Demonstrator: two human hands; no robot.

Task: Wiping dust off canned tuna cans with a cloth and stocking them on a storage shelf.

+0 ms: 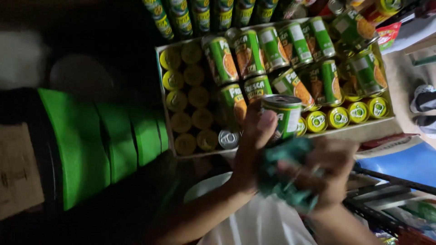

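Far left edge: flat brown cardboard piece [18,170], lower left of the frame, dim.
Left of centre: bright green ribbed plastic thing [97,143], lying across the dark left half; kind not clear.
Centre top: open cardboard tray [160,68] filled with small tins, spanning the upper middle to upper right.
Tray, left part: yellow-lidded tins [188,97] standing upright in rows, tops facing the camera; one silver-topped tin [228,138] at the tray's lower edge.
Tray, right part: green-labelled tins [272,54] lying on their sides in a loose pile over upright ones.
Above tray: further row of green and yellow tins [200,13] along the top edge of the frame.
Left hand [254,145]: centre of the frame, fingers curled closed around the held can, thumb pressed against its side.
Held can [282,115]: green label, silver top, upright, just above the tray's lower edge and in front of the yellow-lidded tins.
Teal cloth [286,174]: crumpled, blurred, between the two hands, below the held can, touching both hands.
Right hand [334,172]: lower right of centre, blurred, fingers bent closed on the teal cloth.
Below hands: white plastic bag [254,222], bottom centre.
Right lower: dark wire rack [386,199]; blue surface [399,161] above it.
Far right: shoe [423,97] on the floor.
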